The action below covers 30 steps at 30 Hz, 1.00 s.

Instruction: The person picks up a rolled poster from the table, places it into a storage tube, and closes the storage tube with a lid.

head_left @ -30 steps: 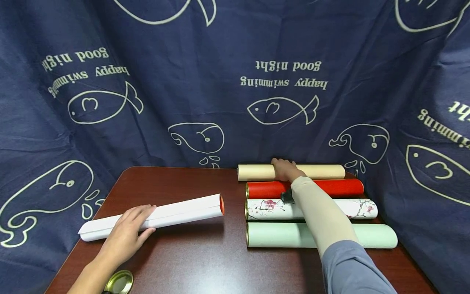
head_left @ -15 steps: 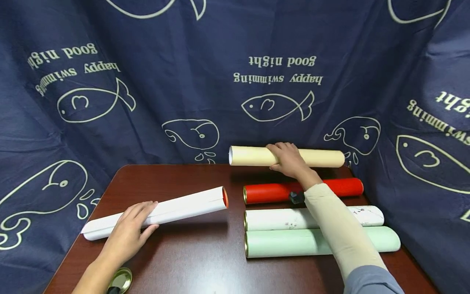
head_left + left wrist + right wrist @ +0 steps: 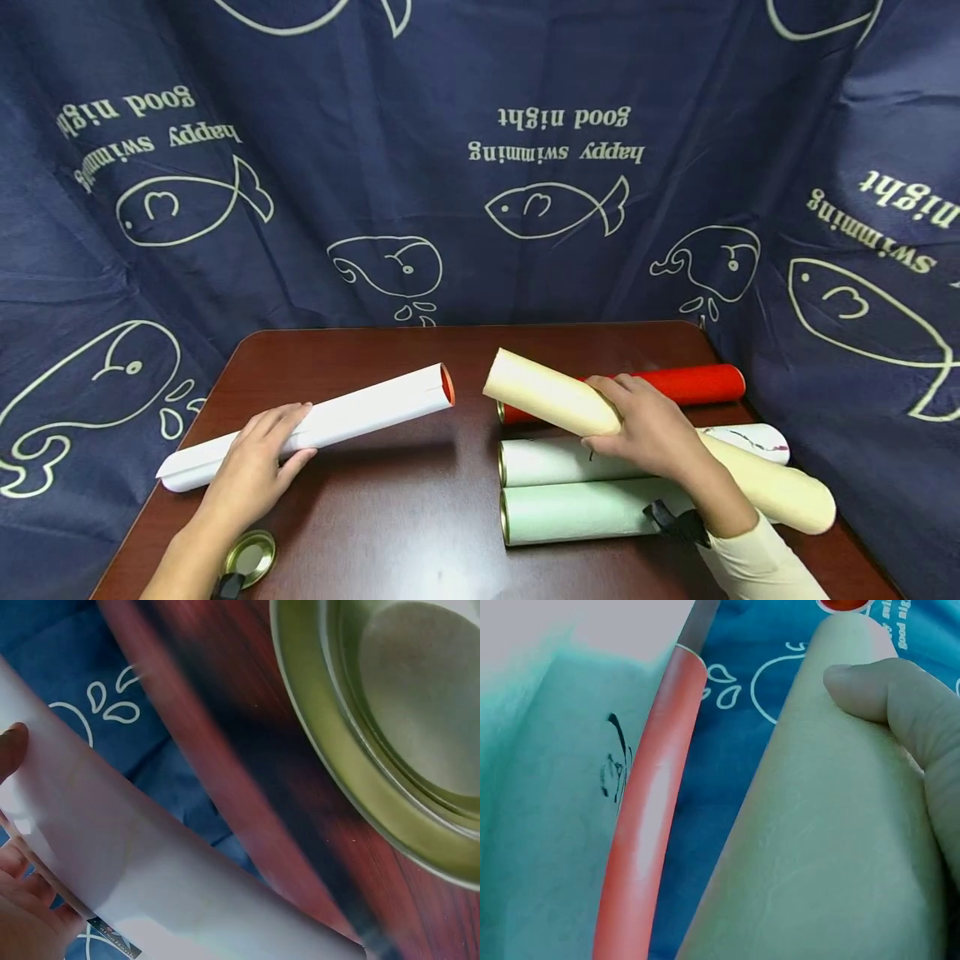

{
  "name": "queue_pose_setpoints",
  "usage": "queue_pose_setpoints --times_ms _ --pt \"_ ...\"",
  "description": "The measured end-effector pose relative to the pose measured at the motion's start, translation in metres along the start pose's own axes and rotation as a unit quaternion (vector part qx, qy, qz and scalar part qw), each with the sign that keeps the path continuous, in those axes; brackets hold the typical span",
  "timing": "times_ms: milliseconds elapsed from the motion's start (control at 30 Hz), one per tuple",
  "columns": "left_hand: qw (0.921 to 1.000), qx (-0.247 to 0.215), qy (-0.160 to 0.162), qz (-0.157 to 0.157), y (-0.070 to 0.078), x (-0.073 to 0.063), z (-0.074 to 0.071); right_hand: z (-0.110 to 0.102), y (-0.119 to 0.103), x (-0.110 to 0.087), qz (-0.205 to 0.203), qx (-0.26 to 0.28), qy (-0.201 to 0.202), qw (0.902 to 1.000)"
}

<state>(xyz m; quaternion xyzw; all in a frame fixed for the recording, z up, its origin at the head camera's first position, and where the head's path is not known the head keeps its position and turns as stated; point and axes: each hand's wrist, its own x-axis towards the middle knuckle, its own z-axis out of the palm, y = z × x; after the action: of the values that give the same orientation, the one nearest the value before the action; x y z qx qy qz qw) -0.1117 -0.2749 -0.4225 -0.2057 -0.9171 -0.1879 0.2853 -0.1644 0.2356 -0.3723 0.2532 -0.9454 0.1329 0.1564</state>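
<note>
My left hand (image 3: 258, 458) grips a rolled sheet of white paper (image 3: 375, 410), its open right end showing red inside and raised off the table. In the left wrist view, thumb and fingers curl round the white roll (image 3: 150, 847), which bears a small dark label. With fingers wrapped over its middle, my right hand (image 3: 648, 421) holds a cream cardboard tube (image 3: 551, 392) slantwise, far end to the left. Under and behind it lie a red tube (image 3: 697, 383), a white tube with a blossom pattern (image 3: 540, 461) and a mint-green tube (image 3: 577, 508).
A gold-coloured metal lid (image 3: 253, 554) lies on the brown table (image 3: 390, 517) near my left wrist. Dark blue fabric (image 3: 375, 183) with fish and whale drawings hangs behind the table and along both sides.
My right hand has lifted the cream tube from behind the red one and brought it nearer, tilting it over the other tubes. The white roll's right end has risen slightly in my left hand.
</note>
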Motion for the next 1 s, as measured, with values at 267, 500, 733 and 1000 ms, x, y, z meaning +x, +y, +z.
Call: queue_pose_setpoints --times_ms 267,500,733,1000 --pt "0.9999 0.006 -0.012 -0.001 0.0 -0.001 -0.004 0.01 -0.006 0.001 0.0 0.025 0.007 0.9997" --pt "0.9997 0.007 -0.017 0.016 0.0 0.006 -0.008 0.008 -0.012 -0.002 -0.002 0.029 0.028 0.9992" --pt "0.9993 0.005 -0.016 0.035 0.0 0.012 -0.011 0.019 -0.009 -0.005 -0.062 -0.009 0.044 0.997" --pt "0.9985 0.0 -0.022 0.05 0.001 0.015 -0.014 0.025 -0.002 -0.014 -0.067 0.044 0.081 0.9935"
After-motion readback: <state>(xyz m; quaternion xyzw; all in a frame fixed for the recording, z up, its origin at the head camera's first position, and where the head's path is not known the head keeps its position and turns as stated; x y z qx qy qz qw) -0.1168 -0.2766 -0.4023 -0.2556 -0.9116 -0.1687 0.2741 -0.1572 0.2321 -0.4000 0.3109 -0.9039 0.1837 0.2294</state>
